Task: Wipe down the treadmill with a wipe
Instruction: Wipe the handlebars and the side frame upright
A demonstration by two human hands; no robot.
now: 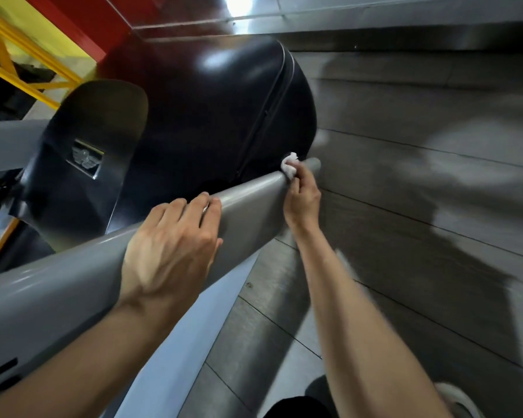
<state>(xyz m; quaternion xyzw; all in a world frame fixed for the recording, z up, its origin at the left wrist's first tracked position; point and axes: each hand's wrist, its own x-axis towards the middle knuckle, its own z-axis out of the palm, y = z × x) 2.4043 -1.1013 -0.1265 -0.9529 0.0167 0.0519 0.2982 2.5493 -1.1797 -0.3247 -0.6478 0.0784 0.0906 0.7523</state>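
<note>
On grey plank floor (405,182) | right hand (302,197) pinches wipe (289,167) against treadmill rail (248,206) | left hand (175,245) rests flat on rail

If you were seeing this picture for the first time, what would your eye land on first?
First, the long grey treadmill rail running diagonally from bottom left up to centre. The left hand rests on its middle, while the right hand presses a crumpled white wipe against its far end. Behind them bulges a glossy black motor cover, upper centre.
</note>
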